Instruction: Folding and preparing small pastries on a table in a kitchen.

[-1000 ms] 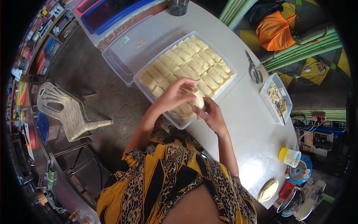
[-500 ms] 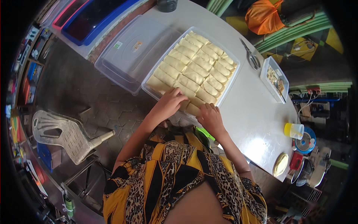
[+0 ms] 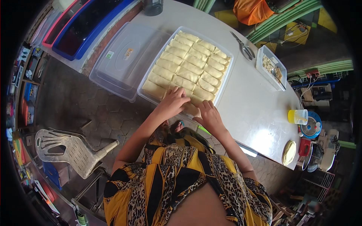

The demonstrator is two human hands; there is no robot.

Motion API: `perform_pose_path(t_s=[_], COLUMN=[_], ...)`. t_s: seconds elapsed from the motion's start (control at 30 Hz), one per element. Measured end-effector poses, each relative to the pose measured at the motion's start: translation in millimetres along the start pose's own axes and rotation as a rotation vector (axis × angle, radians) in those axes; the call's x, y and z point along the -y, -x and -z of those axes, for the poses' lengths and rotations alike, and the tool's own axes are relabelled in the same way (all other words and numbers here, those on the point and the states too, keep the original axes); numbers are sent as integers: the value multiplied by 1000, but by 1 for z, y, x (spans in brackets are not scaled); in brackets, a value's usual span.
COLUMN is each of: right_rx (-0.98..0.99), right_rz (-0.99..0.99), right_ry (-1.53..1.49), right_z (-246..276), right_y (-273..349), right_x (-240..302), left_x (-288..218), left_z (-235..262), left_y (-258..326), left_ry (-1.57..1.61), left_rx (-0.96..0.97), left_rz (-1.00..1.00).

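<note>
A clear plastic box [image 3: 227,78] stands on the table, filled with rows of pale yellow filled dough rolls [image 3: 190,67]. At its near side, my left hand [image 3: 174,101] curls its fingers down onto one end of a dough roll [image 3: 197,100] in the nearest row. My right hand [image 3: 210,116] has its fingertips at the other end of that roll, by the box's near right corner, its thumb lower down near the rim. The fingers partly cover the roll. Left of the box lies its clear lid [image 3: 120,67], flat and overhanging the table edge.
Scissors [image 3: 244,47] and a clear tub of crumbly filling with a spoon [image 3: 272,67] are farther right. A yellow-banded cup [image 3: 298,116] and a stack of round wrappers [image 3: 289,153] sit near the right edge. A plastic chair [image 3: 68,148] stands on the floor at left.
The view has shifted, so the table things appear farther left. The roll between my hands sits in line with the nearest row, and my right thumb is spread lower.
</note>
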State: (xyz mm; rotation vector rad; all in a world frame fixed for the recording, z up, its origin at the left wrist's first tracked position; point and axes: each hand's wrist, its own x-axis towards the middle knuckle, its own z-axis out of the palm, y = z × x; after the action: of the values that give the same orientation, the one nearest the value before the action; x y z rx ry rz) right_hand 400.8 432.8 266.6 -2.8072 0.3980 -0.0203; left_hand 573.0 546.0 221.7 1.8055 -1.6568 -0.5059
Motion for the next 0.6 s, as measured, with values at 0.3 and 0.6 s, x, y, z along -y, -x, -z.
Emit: perform_pose_path(t_s=[0.3,0.6], right_rx=[-164,-130], right_rz=[15,-18], right_ry=[-18,-240], right_z=[-4,4], right_y=[10,2], right_x=[-1,-2], left_x=[-10,-21], left_z=[-7,28], left_y=[2,6], left_ry=[-58,186], left_rx=[-58,-236], left_rz=[90,81])
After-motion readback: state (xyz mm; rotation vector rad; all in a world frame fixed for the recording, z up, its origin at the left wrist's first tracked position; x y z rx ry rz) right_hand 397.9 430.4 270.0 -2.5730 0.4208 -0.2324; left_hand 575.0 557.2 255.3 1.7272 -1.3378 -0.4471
